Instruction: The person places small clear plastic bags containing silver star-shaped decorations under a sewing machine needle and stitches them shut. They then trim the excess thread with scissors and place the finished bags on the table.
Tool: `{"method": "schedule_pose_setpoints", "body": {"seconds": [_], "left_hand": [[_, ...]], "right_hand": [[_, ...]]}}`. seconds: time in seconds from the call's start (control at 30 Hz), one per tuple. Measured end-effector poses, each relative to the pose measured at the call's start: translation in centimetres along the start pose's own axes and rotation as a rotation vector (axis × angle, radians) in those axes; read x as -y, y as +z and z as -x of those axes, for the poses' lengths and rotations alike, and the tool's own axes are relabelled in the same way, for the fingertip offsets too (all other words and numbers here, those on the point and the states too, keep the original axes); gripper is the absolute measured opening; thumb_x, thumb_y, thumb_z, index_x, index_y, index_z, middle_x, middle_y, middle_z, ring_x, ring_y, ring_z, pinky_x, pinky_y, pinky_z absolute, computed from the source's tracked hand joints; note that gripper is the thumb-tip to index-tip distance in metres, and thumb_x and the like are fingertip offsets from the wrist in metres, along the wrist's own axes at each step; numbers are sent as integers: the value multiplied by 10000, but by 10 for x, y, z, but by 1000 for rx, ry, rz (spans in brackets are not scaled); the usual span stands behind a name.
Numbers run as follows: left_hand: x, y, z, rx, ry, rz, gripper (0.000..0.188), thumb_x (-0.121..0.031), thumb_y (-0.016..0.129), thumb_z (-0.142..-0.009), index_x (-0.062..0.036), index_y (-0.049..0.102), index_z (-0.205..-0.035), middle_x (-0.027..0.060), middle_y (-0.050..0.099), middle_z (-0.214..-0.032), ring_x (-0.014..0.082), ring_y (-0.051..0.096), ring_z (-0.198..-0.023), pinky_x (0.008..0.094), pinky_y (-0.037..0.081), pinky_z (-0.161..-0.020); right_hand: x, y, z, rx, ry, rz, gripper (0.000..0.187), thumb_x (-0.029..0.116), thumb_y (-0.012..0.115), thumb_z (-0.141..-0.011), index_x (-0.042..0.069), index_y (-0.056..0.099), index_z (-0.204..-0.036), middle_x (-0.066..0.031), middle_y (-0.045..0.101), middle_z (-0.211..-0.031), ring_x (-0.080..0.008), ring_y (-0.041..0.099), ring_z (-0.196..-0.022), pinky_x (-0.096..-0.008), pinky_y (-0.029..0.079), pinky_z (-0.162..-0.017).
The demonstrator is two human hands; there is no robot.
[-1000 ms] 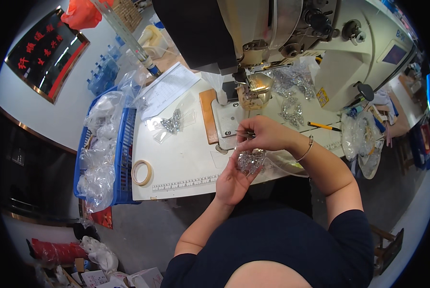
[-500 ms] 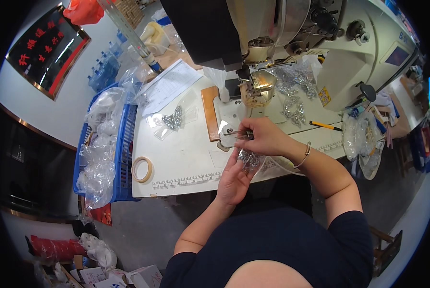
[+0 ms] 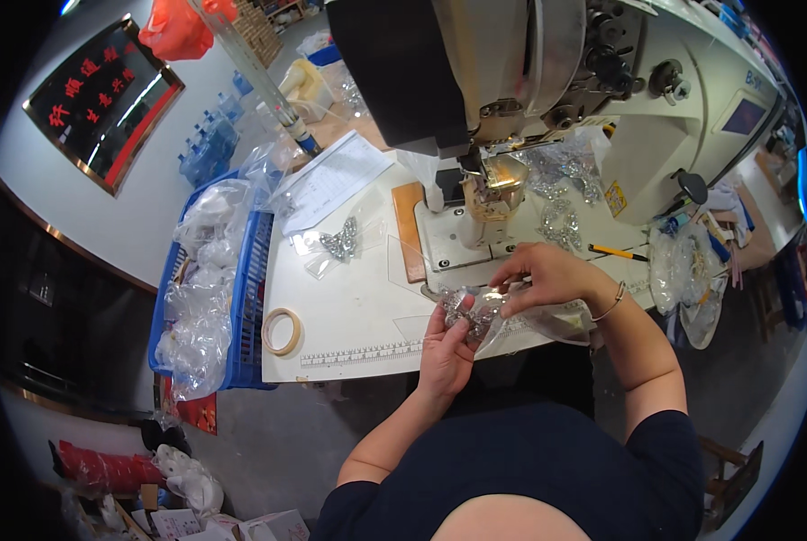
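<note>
In front of the sewing machine (image 3: pixel 498 194), just above the table's near edge, my left hand (image 3: pixel 446 361) grips a clear plastic sheet with a cluster of silver, glittering beads or stones (image 3: pixel 475 316) on it. My right hand (image 3: pixel 552 278) is curled at the right side of this beaded plastic piece. A small dark bit shows between its bent fingers, too hidden to name. Loose clear plastic hangs below the right wrist, which wears a bangle (image 3: pixel 609 302). Another beaded plastic piece (image 3: pixel 338 242) lies on the white table (image 3: pixel 349 307) to the left.
A blue basket (image 3: pixel 253 298) of plastic-wrapped stuff stands along the table's left side. Near it lie a tape roll (image 3: pixel 282 332) and paper sheets (image 3: pixel 331 180). More silver beaded pieces (image 3: pixel 561 221) rest right of the machine head, beside a yellow pen (image 3: pixel 618 252).
Both hands have shifted slightly right and down in the picture. My right hand has drawn away from the machine plate, and the dark tool in its fingers no longer shows clearly.
</note>
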State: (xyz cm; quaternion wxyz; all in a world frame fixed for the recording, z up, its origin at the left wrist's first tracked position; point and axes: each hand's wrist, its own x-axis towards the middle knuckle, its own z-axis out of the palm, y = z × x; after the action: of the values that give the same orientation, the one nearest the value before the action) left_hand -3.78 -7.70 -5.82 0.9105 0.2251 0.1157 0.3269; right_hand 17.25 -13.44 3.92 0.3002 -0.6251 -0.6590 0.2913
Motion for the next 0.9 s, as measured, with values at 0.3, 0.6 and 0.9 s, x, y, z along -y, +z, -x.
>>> {"method": "schedule_pose_setpoints", "body": {"seconds": [0.3, 0.6, 0.9], "left_hand": [[1, 0, 2, 72, 7, -79, 425, -11, 434, -920, -197, 388, -1299, 45, 486, -1285, 213, 493, -1160, 418, 427, -987], [0, 3, 4, 106, 40, -124, 444, -8, 443, -914, -188, 374, -1314, 54, 452, -1300, 221, 480, -1173, 424, 413, -998], [2, 12, 3, 50, 24, -164, 503, 34, 436, -905, -84, 295, -1373, 122, 443, -1291, 246, 481, -1168, 420, 410, -996]], "right_hand": [[-5, -2, 10, -23, -34, 7, 353, 232, 793, -639, 68, 679, -929, -62, 649, -788, -212, 583, -806, -313, 470, -732], [3, -5, 12, -56, -51, 0, 329, 195, 784, -658, 75, 671, -943, -64, 632, -806, -210, 588, -777, -300, 474, -721], [29, 33, -14, -302, -152, 95, 344, 213, 764, -688, 80, 636, -979, -44, 586, -797, -216, 575, -732, -314, 464, -649]]}}
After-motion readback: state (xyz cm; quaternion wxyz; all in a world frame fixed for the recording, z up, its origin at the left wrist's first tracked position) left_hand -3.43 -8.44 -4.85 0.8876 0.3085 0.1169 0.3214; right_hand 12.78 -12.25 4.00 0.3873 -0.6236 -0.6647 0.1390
